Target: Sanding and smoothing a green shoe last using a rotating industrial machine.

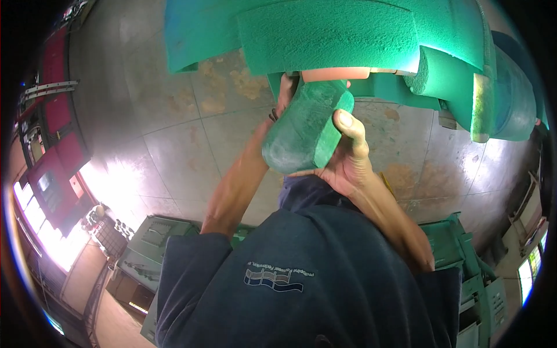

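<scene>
**Green block [307, 124] held with its far end right by the orange strip [335, 74]**

So we're in a workshop with bright windows on both sides and a slab floor [191, 151] with brownish patches. No surface under the work; it's held up over that floor. Ahead of us is a big rough-coated green machine [325, 35], and the orange strip shows under its front edge. Behind are a green cabinet [154, 246] to our left and red panels [58, 185] farther out.

The block sits between our hands, long axis running away from us and tipped a bit right. Whether it touches the strip, we can't tell.

Our left hand [285, 95] is farther forward, nearer the strip, but mostly hidden, so no call on that grip. Our right hand [350, 162] pinches the block's right side, thumb on top, fingers tucked underneath.
</scene>
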Available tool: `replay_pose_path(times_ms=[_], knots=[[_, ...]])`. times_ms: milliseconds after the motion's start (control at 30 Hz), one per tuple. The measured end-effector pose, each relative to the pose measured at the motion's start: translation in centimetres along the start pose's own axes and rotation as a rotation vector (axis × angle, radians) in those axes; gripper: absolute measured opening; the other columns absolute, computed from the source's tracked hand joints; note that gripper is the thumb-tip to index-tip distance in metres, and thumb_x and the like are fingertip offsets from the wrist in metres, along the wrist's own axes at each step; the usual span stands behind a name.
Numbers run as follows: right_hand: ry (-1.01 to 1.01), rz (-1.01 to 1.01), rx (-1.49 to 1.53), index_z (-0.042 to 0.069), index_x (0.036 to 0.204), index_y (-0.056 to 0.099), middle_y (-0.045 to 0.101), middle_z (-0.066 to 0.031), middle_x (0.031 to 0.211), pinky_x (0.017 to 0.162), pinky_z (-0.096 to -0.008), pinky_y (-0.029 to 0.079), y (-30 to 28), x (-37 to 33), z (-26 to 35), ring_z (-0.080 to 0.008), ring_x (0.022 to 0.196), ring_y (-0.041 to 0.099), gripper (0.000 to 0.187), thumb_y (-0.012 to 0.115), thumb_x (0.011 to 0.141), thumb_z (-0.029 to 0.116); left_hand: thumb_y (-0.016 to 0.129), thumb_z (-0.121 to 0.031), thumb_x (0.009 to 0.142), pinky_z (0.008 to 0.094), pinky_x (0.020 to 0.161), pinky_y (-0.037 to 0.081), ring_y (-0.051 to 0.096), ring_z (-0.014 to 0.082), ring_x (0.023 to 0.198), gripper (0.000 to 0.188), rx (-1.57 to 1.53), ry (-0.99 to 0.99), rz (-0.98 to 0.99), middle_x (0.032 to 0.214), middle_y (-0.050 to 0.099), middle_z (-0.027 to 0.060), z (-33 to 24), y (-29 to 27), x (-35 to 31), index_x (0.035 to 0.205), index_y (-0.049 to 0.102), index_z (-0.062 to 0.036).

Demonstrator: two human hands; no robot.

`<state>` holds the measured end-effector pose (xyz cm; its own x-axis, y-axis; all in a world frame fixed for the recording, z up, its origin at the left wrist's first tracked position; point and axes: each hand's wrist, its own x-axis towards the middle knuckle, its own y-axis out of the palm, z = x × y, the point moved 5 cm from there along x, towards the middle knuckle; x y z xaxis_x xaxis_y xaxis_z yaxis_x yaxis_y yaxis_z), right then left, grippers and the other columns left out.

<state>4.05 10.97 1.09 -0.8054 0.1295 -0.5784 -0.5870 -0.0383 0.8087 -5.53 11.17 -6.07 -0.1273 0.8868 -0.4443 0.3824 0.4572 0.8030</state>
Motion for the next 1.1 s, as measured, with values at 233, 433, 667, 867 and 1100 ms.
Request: replay_pose_path(times_ms=[233,433,667,867,1100], knots=[[0.039,-0.019,0.043,-0.001,0.141,0.038,0.055,-0.0183,0.130,0.096,-0.0501,0.054,0.2,-2.1,0.3,-0.0312,0.114,0.062,0.086,0.075,0.078,0.045,0.031,-0.053,0.103,0.0372,0.079,0.060,0.068,0.0247,0.093,0.067,0.086,0.064,-0.006,0.111,0.066,0.0186,0.1,0.8,0.1,0.129,0.054,0.0036],[0.102,-0.058,-0.173,-0.003,0.141,0.041,0.056,-0.0175,0.129,0.100,-0.0466,0.048,-0.6,-4.4,0.0,-0.0300,0.115,0.059,0.092,0.076,0.073,0.049,0.039,-0.047,0.100,0.0474,0.087,0.059,0.064,0.0324,0.108,0.066,-0.196,-0.038,0.025,0.124,0.059,0.0236,0.3,2.6,-0.9,0.138,0.045,0.0078],[0.051,-0.063,-0.166,-0.003,0.136,0.046,0.058,-0.0172,0.125,0.097,-0.0480,0.049,-1.5,0.2,0.4,-0.0288,0.116,0.059,0.083,0.073,0.078,0.051,0.038,-0.052,0.099,0.0479,0.084,0.060,0.067,0.0371,0.099,0.072,-0.127,-0.044,0.126,0.124,0.060,0.0263,0.5,-2.3,2.1,0.137,0.045,0.0082],[0.042,-0.062,-0.163,-0.001,0.141,0.037,0.054,-0.0203,0.127,0.077,-0.0510,0.063,-2.1,2.3,0.7,-0.0312,0.108,0.064,0.093,0.072,0.077,0.056,0.036,-0.054,0.099,0.0475,0.081,0.060,0.068,0.0360,0.096,0.071,-0.108,-0.016,0.024,0.118,0.062,0.0255,0.4,-2.8,2.3,0.132,0.048,0.0075],[0.096,-0.083,-0.347,-0.001,0.139,0.040,0.055,-0.0173,0.125,0.085,-0.0467,0.054,-2.7,-0.1,0.8,-0.0287,0.109,0.061,0.093,0.071,0.074,0.058,0.033,-0.056,0.099,0.0470,0.078,0.060,0.068,0.0347,0.091,0.071,-0.097,0.045,-0.095,0.112,0.064,0.0244,0.0,-2.6,2.1,0.126,0.052,0.0066]])
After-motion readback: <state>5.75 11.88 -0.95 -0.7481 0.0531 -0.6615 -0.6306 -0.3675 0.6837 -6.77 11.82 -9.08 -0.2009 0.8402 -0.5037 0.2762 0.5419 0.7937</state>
